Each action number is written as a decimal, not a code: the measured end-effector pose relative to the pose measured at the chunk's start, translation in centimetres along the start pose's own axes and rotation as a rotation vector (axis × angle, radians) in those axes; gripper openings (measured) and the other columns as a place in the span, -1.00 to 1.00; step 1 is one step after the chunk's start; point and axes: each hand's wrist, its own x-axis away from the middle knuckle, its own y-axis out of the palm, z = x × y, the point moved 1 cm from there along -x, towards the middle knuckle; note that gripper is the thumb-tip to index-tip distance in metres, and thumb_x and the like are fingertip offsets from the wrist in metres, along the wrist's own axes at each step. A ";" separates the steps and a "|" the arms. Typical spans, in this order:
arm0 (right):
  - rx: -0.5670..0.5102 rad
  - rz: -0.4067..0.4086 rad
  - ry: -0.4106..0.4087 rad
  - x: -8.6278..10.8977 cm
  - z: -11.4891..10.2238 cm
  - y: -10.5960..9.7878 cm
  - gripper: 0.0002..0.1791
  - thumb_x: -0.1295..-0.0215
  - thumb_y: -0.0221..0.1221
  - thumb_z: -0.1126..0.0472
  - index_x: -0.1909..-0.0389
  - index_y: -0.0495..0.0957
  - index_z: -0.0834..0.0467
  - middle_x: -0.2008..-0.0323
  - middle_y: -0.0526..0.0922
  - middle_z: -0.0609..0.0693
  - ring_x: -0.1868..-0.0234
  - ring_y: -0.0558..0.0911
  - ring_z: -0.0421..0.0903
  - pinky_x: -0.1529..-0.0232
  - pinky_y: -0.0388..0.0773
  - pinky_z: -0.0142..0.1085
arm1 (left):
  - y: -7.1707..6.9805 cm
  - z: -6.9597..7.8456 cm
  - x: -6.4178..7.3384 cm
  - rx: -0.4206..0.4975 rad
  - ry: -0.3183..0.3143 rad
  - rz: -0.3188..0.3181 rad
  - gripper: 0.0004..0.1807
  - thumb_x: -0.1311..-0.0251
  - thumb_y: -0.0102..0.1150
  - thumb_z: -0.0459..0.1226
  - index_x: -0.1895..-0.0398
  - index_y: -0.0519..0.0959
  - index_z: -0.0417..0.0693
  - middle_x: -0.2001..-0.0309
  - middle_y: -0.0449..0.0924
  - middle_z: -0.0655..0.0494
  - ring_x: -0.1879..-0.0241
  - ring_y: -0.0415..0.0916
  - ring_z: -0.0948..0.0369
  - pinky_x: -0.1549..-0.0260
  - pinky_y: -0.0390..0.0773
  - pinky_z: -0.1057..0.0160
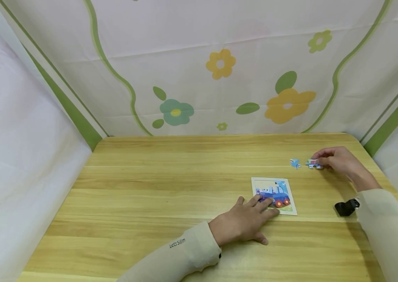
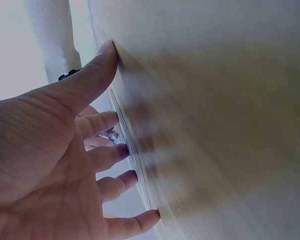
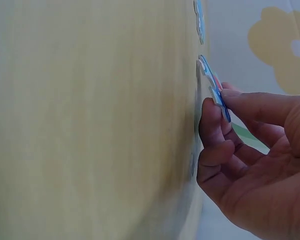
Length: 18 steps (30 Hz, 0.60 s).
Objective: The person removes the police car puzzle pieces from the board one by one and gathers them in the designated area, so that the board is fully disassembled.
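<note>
Pinching: the right hand [image 1: 337, 160] has a puzzle piece [image 1: 313, 164] between thumb and fingertips, taken by the near-wrist end, the rest sticking out past the fingers. Piece tilted against the table [image 1: 170, 188], one end toward the wood; whether that end touches, can't tell. Probably held at the rim so the printed face and knobs stay uncovered and the piece can be turned easily. Other fingers curl underneath; likely they keep the pinch low and steady.

Second piece [image 1: 295, 163], blue and white, lies flat just to the left of the held one, nothing on it. Both sit beyond the board, toward the back cloth [image 1: 199, 78], apart from it, so they don't cover its picture.

Left hand [image 1: 244, 221]: palm down, fingers spread, gripping nothing. Some fingertips rest on the puzzle board [image 1: 269, 179], over its near left part; thumb is off the board, on the wood. Looks like a light hold to stop the board sliding; spread fingers would share the pressure. How hard they press, not visible.

Board lies flat, slightly turned, in front of the left hand. Blue car [image 1: 281, 199] with red wheels shows on it, partly hidden by fingers. Pale patch at upper left, maybe unfilled; too small to be sure.
</note>
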 end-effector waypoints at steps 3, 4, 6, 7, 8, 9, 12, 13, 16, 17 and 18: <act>0.032 0.010 -0.008 -0.1 0.0 0.0 -0.69 -0.56 0.14 0.25 -0.11 0.61 0.42 0.26 0.68 -0.20 0.35 0.55 -0.20 0.32 0.57 -0.29 | 0.0 0.0 0.0 -0.004 0.000 0.001 -0.02 -0.23 0.13 0.37 -0.68 -0.02 0.56 -0.72 -0.21 0.39 -0.71 -0.17 0.19 -0.55 0.23 -0.07; 0.045 0.013 -0.010 -0.2 0.0 0.1 -0.69 -0.55 0.14 0.25 -0.10 0.62 0.41 0.26 0.68 -0.19 0.34 0.54 -0.20 0.32 0.56 -0.29 | 0.0 0.0 0.0 -0.004 -0.001 0.000 -0.01 -0.23 0.14 0.37 -0.68 -0.02 0.56 -0.72 -0.21 0.40 -0.71 -0.17 0.19 -0.55 0.23 -0.07; 0.063 0.015 -0.011 -0.3 0.0 0.1 -0.70 -0.54 0.15 0.26 -0.08 0.63 0.40 0.25 0.68 -0.18 0.32 0.53 -0.20 0.31 0.54 -0.30 | 0.0 0.0 0.0 0.000 -0.002 -0.002 -0.01 -0.22 0.14 0.37 -0.68 -0.02 0.56 -0.72 -0.22 0.40 -0.71 -0.17 0.19 -0.56 0.22 -0.07; 0.068 0.015 -0.010 -0.3 0.0 0.1 -0.71 -0.54 0.16 0.26 -0.08 0.63 0.39 0.24 0.68 -0.17 0.32 0.53 -0.20 0.30 0.53 -0.30 | 0.0 0.0 0.0 0.002 -0.003 -0.003 -0.01 -0.22 0.14 0.37 -0.68 -0.02 0.56 -0.72 -0.22 0.40 -0.71 -0.17 0.19 -0.56 0.22 -0.07; 0.071 0.014 -0.008 -0.3 0.1 0.1 -0.71 -0.54 0.16 0.25 -0.07 0.64 0.39 0.24 0.68 -0.16 0.31 0.52 -0.19 0.30 0.52 -0.30 | 0.0 0.0 0.0 0.002 -0.003 -0.004 -0.01 -0.22 0.14 0.37 -0.68 -0.02 0.56 -0.72 -0.21 0.40 -0.71 -0.17 0.19 -0.56 0.22 -0.07; 0.076 0.013 -0.006 -0.4 0.1 0.2 -0.71 -0.55 0.15 0.25 -0.07 0.64 0.38 0.23 0.68 -0.16 0.30 0.52 -0.19 0.30 0.51 -0.31 | 0.0 0.0 0.0 0.004 -0.003 -0.005 -0.01 -0.22 0.14 0.37 -0.68 -0.01 0.56 -0.72 -0.21 0.40 -0.71 -0.17 0.20 -0.56 0.22 -0.07; 0.092 0.017 -0.007 -0.4 0.1 0.2 -0.72 -0.55 0.15 0.24 -0.05 0.65 0.37 0.22 0.69 -0.09 0.29 0.50 -0.17 0.30 0.49 -0.31 | 0.0 0.1 0.0 0.004 -0.003 -0.005 -0.02 -0.22 0.15 0.37 -0.68 -0.01 0.57 -0.72 -0.21 0.40 -0.71 -0.16 0.20 -0.56 0.22 -0.07; 0.101 0.021 -0.011 -0.5 0.1 0.3 -0.73 -0.55 0.15 0.24 -0.04 0.65 0.37 0.22 0.70 -0.06 0.29 0.49 -0.16 0.30 0.48 -0.31 | 0.0 0.1 0.0 0.003 -0.003 -0.005 -0.02 -0.22 0.15 0.37 -0.68 -0.01 0.57 -0.72 -0.20 0.40 -0.71 -0.16 0.20 -0.55 0.23 -0.07; 0.130 0.036 -0.022 -0.6 0.1 0.3 -0.74 -0.54 0.16 0.24 0.00 0.66 0.36 0.20 0.69 0.03 0.29 0.46 -0.14 0.31 0.44 -0.31 | -0.1 0.1 0.0 -0.002 -0.004 -0.004 -0.02 -0.22 0.14 0.38 -0.68 0.00 0.57 -0.72 -0.20 0.40 -0.70 -0.15 0.20 -0.55 0.23 -0.07; 0.136 0.040 -0.025 -0.6 0.1 0.4 -0.75 -0.54 0.16 0.25 0.00 0.66 0.36 0.19 0.68 0.05 0.29 0.45 -0.13 0.31 0.43 -0.31 | -0.1 0.1 0.0 -0.003 -0.004 -0.003 -0.02 -0.22 0.14 0.38 -0.68 0.00 0.57 -0.72 -0.20 0.40 -0.70 -0.15 0.20 -0.55 0.23 -0.07; 0.141 0.042 -0.028 -0.6 0.1 0.4 -0.75 -0.53 0.16 0.25 0.01 0.66 0.36 0.19 0.68 0.06 0.29 0.45 -0.13 0.32 0.42 -0.31 | -0.1 0.1 0.0 -0.004 -0.004 -0.003 -0.02 -0.22 0.14 0.38 -0.68 0.00 0.56 -0.72 -0.19 0.40 -0.70 -0.15 0.20 -0.55 0.24 -0.07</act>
